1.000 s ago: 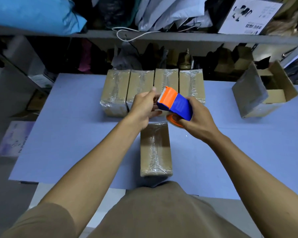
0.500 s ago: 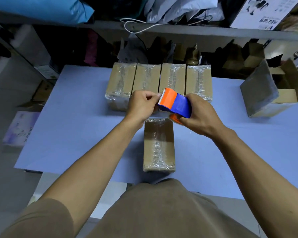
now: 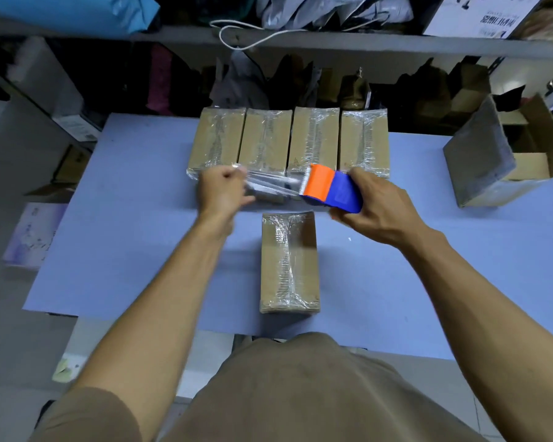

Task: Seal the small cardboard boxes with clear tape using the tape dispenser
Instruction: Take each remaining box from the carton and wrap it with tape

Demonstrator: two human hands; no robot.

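Left hand (image 3: 221, 193) pinching free end of clear tape (image 3: 273, 186), right hand (image 3: 372, 207) wrapped round tape dispenser (image 3: 331, 191). Strip stretched taut between us, above table (image 3: 134, 218), just beyond near box (image 3: 289, 261). Risk: strip folds onto itself or sticks to my fingers if tension slackens. Dispenser's orange mouth points left; box's long axis runs away from me.

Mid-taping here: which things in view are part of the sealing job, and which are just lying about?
In the job: tape dispenser in right hand; clear tape strip pinched by left hand; near box; four taped boxes.

Lying about: open carton; white cord; blue bag.
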